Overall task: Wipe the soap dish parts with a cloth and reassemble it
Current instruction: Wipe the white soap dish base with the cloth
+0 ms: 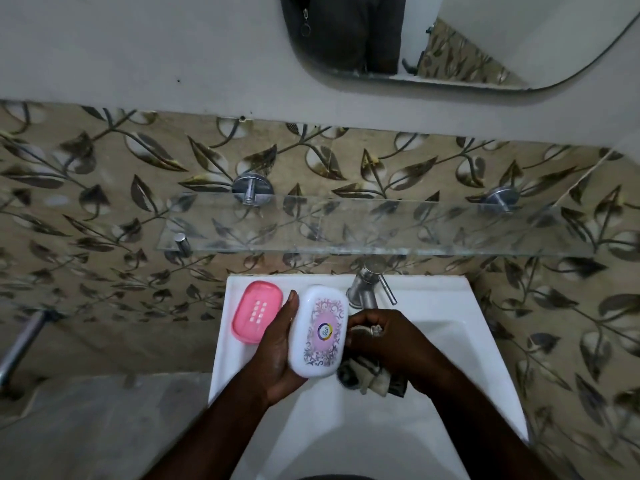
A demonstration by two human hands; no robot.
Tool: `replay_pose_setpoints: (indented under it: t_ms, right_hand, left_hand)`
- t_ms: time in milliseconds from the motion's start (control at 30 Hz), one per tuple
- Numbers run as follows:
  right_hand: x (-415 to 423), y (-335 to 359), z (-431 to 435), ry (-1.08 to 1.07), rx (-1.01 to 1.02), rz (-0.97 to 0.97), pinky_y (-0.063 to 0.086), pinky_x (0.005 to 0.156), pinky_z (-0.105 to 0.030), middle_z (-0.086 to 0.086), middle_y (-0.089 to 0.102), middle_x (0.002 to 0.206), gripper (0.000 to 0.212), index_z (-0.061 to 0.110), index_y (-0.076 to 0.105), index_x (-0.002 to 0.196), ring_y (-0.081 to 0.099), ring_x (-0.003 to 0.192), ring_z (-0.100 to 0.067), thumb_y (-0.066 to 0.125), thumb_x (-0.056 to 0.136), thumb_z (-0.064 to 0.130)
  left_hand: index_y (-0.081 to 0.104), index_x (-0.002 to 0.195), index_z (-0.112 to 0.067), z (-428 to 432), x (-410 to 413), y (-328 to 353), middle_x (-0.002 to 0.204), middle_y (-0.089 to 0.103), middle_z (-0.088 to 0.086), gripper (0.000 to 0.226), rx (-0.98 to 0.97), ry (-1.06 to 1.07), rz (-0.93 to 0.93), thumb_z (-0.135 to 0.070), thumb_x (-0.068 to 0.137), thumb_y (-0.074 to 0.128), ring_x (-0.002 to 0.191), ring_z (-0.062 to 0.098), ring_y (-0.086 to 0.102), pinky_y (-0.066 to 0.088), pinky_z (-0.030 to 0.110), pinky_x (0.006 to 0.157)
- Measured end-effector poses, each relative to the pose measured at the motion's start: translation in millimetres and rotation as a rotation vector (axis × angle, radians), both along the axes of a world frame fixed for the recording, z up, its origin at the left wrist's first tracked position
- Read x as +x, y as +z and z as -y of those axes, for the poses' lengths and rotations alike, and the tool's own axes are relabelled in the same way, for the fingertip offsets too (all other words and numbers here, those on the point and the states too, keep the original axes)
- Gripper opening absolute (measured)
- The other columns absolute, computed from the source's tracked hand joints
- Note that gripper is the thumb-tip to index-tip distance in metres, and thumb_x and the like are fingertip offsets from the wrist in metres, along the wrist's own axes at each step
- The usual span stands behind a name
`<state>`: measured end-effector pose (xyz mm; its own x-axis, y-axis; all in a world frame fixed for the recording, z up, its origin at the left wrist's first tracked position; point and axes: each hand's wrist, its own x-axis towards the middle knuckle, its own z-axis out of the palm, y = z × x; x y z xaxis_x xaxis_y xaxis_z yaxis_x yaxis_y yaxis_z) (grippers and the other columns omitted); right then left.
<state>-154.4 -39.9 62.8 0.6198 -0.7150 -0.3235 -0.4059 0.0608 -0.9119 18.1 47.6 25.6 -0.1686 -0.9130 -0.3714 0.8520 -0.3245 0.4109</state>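
My left hand grips the white soap dish lid, which has a pink patterned top, and holds it over the left side of the sink. My right hand is closed around a crumpled grey and cream cloth, right beside the lid's right edge. The cloth hangs below that hand. A pink soap dish tray with drain slots lies on the white sink's left rim, just left of my left thumb.
A chrome tap stands at the back of the sink, just behind my right hand. A glass shelf on metal pegs juts out above it. A mirror hangs higher on the wall. A metal rail sits at the left.
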Motion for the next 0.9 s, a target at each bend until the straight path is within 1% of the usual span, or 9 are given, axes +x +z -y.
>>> replay_pose_setpoints:
  t_ms: [133,233,300,400,567,667,733,767,900]
  right_hand:
    - [-6.6,14.7,5.8,0.022,-0.091,-0.106,0.055,0.061,-0.021,0.000,0.076,0.073,0.017,0.015,0.076,0.081,0.067,0.064,-0.005,0.084,0.068,0.008]
    - [-19.5,25.0,13.1,0.018,-0.131,-0.173,0.044,0.046,-0.017,0.001,0.066,0.057,0.015,0.005,0.067,0.072,0.059,0.050,-0.006,0.082,0.069,0.006]
    - [-28.3,32.0,15.6,-0.014,-0.133,-0.153,0.044,0.045,-0.018,-0.002,0.065,0.057,0.018,0.003,0.064,0.072,0.059,0.050,-0.009,0.081,0.071,0.008]
    - [-36.9,41.6,20.3,-0.136,-0.182,-0.119,0.046,0.050,-0.025,-0.003,0.065,0.059,0.026,0.004,0.059,0.076,0.061,0.054,-0.012,0.081,0.076,0.018]
    - [-20.9,56.6,10.9,-0.338,-0.346,0.010,0.039,0.039,-0.021,0.004,0.062,0.055,0.022,0.023,0.056,0.080,0.052,0.042,-0.012,0.077,0.080,0.016]
    - [0.7,55.0,-15.3,-0.128,-0.666,-0.017,0.048,0.059,-0.018,0.012,0.070,0.080,0.037,0.034,0.067,0.101,0.062,0.066,-0.010,0.070,0.077,0.006]
    - [11.3,48.5,-29.2,0.037,-0.942,-0.069,0.044,0.083,-0.021,0.005,0.066,0.101,0.050,0.022,0.069,0.113,0.058,0.094,-0.015,0.064,0.071,-0.006]
    - [14.2,45.8,-31.6,0.067,-0.948,-0.042,0.041,0.089,-0.018,0.001,0.062,0.106,0.054,0.017,0.068,0.116,0.053,0.102,-0.014,0.061,0.070,-0.009]
    - [19.5,46.2,-27.8,-0.028,-0.707,0.037,0.038,0.099,-0.012,0.003,0.056,0.124,0.062,0.022,0.059,0.123,0.053,0.119,-0.007,0.056,0.072,-0.013]
  left_hand:
    - [0.048,0.137,0.000,-3.5,6.9,8.0,0.143,0.045,0.027,0.105,-0.065,-0.006,-0.028,-0.052,0.055,0.086,0.132,0.038,0.045,0.029,0.049,0.113]
    - [0.053,0.134,-0.003,-2.7,10.3,12.4,0.142,0.046,0.027,0.105,-0.071,0.008,0.011,-0.061,0.053,0.083,0.128,0.039,0.048,0.031,0.055,0.110]
    - [0.058,0.131,-0.007,-1.4,10.5,13.4,0.140,0.049,0.026,0.099,-0.074,0.003,0.071,-0.069,0.055,0.076,0.124,0.039,0.052,0.036,0.060,0.104]
    - [0.066,0.123,-0.015,2.0,7.7,8.8,0.129,0.062,0.019,0.078,-0.046,0.005,0.243,-0.073,0.072,0.056,0.113,0.031,0.063,0.054,0.044,0.085]
    - [0.070,0.115,-0.022,1.8,3.5,11.5,0.114,0.071,0.015,0.053,-0.074,-0.013,0.597,-0.060,0.083,0.053,0.104,0.027,0.068,0.054,0.031,0.082]
    - [0.071,0.114,-0.019,4.3,1.5,15.0,0.112,0.072,0.012,0.052,-0.124,0.010,0.794,-0.058,0.088,0.048,0.108,0.026,0.066,0.051,0.035,0.092]
    - [0.070,0.113,-0.017,5.6,1.7,14.0,0.113,0.072,0.010,0.052,-0.110,0.060,0.894,-0.054,0.089,0.044,0.112,0.027,0.064,0.044,0.046,0.103]
    - [0.071,0.110,-0.017,4.7,2.4,16.0,0.111,0.073,0.009,0.052,-0.101,0.070,0.926,-0.057,0.088,0.045,0.111,0.028,0.064,0.044,0.048,0.103]
    - [0.075,0.096,-0.024,-2.3,4.3,22.6,0.097,0.077,-0.001,0.055,-0.099,0.045,1.038,-0.066,0.082,0.044,0.091,0.012,0.070,0.051,0.026,0.081]
